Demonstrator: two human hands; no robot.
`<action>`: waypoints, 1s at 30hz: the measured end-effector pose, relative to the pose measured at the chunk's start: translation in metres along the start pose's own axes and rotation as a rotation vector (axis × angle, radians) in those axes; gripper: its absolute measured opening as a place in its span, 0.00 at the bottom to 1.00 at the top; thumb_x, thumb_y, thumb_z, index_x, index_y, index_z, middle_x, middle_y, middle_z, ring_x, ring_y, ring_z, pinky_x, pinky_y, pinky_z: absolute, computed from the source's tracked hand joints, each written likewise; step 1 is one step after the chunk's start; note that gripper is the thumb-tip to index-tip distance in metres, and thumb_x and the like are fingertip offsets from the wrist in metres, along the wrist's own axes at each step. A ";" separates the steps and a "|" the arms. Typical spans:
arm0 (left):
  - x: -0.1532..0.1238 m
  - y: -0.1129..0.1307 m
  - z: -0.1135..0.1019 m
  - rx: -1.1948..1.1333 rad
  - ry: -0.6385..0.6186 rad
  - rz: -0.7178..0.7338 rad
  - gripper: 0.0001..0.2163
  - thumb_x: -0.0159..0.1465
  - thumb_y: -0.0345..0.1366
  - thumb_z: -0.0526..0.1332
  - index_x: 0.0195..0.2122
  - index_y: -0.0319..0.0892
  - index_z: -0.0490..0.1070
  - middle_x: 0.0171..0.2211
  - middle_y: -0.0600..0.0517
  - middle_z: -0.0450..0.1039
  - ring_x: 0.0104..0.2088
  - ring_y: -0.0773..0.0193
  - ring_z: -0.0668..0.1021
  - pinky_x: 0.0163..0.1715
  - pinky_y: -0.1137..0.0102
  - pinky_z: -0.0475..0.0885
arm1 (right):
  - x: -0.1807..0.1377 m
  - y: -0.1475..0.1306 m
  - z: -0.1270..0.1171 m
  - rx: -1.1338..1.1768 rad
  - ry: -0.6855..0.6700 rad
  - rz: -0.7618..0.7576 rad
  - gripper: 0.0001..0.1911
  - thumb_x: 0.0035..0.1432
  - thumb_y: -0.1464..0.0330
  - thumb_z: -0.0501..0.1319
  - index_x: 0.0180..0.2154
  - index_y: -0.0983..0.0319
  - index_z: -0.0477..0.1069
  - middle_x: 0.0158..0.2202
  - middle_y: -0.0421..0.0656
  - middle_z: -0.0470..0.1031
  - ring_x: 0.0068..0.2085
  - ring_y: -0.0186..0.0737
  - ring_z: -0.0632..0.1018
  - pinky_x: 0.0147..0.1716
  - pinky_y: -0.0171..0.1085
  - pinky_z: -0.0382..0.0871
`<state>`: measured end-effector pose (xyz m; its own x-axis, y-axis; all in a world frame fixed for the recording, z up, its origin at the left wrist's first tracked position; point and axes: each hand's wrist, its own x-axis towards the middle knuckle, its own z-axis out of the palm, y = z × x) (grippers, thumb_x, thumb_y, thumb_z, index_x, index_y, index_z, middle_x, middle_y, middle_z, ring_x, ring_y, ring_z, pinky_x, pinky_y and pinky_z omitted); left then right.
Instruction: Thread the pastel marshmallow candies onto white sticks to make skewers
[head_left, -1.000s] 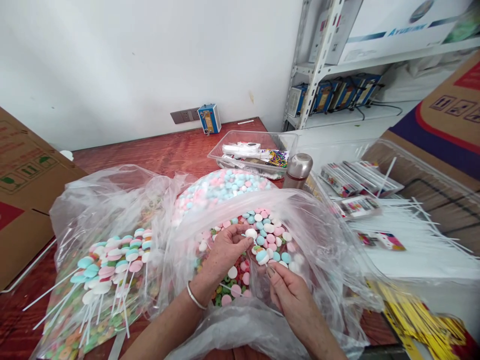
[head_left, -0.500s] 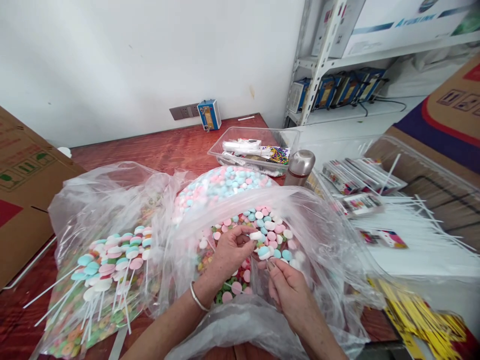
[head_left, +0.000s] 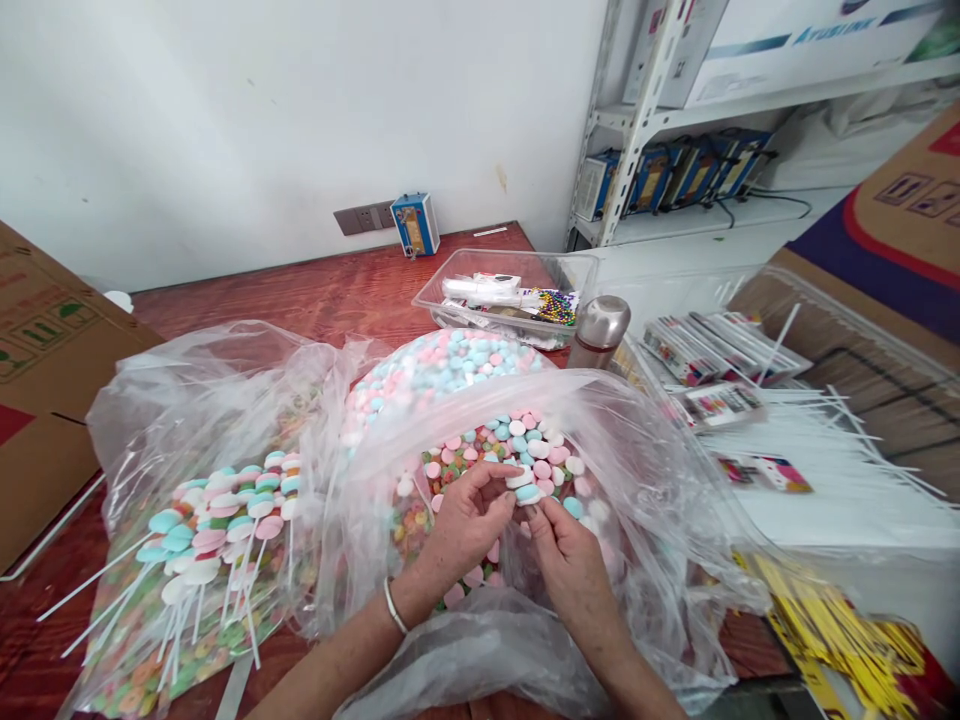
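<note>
A white disc-shaped candy (head_left: 517, 477) is pinched between thumb and fingers of my left hand (head_left: 471, 515). It sits right above a small stack of blue and white candies (head_left: 529, 493), which my right hand (head_left: 564, 545) grips from below; any stick under them is hidden by the fingers. Both hands are over an open clear plastic bag (head_left: 450, 625) with loose pink, blue and white candies (head_left: 540, 450) and small gummy rings. To the left, several finished-looking candy skewers (head_left: 225, 525) on white sticks lie on another bag of gummy rings (head_left: 139, 670).
Behind the bags stand a clear plastic bin (head_left: 435, 290) and a steel flask (head_left: 600, 330). White sticks (head_left: 810, 440) lie at right, with yellow ties (head_left: 840, 630) below. Cardboard boxes (head_left: 45, 390) flank the red wooden table (head_left: 247, 290). A metal shelf (head_left: 630, 150) stands at back right.
My hands have drawn together: the white candy in the left now meets the blue and white stack in the right. The view has shifted slightly.
</note>
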<state>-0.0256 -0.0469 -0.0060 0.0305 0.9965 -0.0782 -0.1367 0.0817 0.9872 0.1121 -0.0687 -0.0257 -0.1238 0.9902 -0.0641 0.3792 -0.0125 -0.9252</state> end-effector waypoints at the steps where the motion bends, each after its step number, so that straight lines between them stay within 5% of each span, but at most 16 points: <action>1: -0.001 0.002 0.003 -0.103 0.030 -0.019 0.08 0.62 0.39 0.64 0.39 0.42 0.72 0.37 0.51 0.76 0.37 0.64 0.77 0.39 0.70 0.72 | 0.001 0.000 0.001 -0.033 0.009 -0.032 0.18 0.67 0.58 0.49 0.27 0.59 0.63 0.23 0.35 0.64 0.25 0.34 0.65 0.25 0.31 0.57; 7: 0.006 0.007 0.030 -0.597 0.061 -0.201 0.13 0.62 0.45 0.65 0.36 0.40 0.68 0.29 0.54 0.70 0.27 0.70 0.73 0.30 0.74 0.69 | -0.004 -0.003 -0.002 -0.280 0.025 -0.222 0.20 0.69 0.60 0.47 0.29 0.60 0.68 0.25 0.41 0.75 0.26 0.38 0.74 0.26 0.32 0.61; 12: 0.006 0.007 0.044 -0.697 0.197 -0.188 0.14 0.62 0.45 0.64 0.31 0.40 0.66 0.24 0.57 0.64 0.21 0.73 0.66 0.25 0.76 0.64 | -0.032 0.016 -0.006 -0.531 -0.029 -0.262 0.20 0.71 0.63 0.42 0.45 0.62 0.71 0.25 0.44 0.79 0.24 0.44 0.80 0.22 0.35 0.64; 17: -0.003 0.001 0.058 -0.690 0.158 -0.196 0.17 0.62 0.50 0.62 0.31 0.42 0.62 0.24 0.58 0.62 0.20 0.74 0.64 0.24 0.75 0.62 | -0.046 0.034 -0.003 -0.742 0.052 -0.290 0.24 0.72 0.62 0.39 0.48 0.63 0.71 0.22 0.44 0.79 0.19 0.45 0.79 0.16 0.36 0.61; 20: -0.008 -0.005 0.063 -0.648 0.119 -0.160 0.17 0.63 0.50 0.61 0.32 0.42 0.61 0.25 0.59 0.61 0.21 0.74 0.63 0.25 0.75 0.62 | -0.040 0.034 -0.002 -0.741 0.102 -0.352 0.23 0.72 0.62 0.41 0.49 0.65 0.70 0.22 0.45 0.79 0.17 0.43 0.77 0.14 0.36 0.59; 25: -0.015 -0.006 0.062 -0.397 0.159 -0.115 0.17 0.66 0.50 0.57 0.30 0.41 0.64 0.29 0.54 0.67 0.30 0.69 0.68 0.35 0.73 0.65 | -0.024 0.023 0.000 -0.650 0.134 -0.317 0.24 0.71 0.60 0.41 0.33 0.60 0.71 0.17 0.42 0.73 0.16 0.41 0.74 0.15 0.35 0.56; 30: -0.012 0.002 0.023 -0.272 0.086 -0.093 0.19 0.66 0.52 0.56 0.48 0.44 0.66 0.43 0.47 0.72 0.38 0.62 0.75 0.40 0.69 0.69 | -0.017 0.014 -0.008 -0.208 -0.009 -0.104 0.17 0.70 0.59 0.45 0.36 0.58 0.68 0.26 0.40 0.73 0.26 0.39 0.75 0.24 0.33 0.64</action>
<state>-0.0034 -0.0594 0.0002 -0.0265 0.9815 -0.1898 -0.3983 0.1637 0.9025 0.1266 -0.0843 -0.0345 -0.1796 0.9835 0.0234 0.5450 0.1193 -0.8299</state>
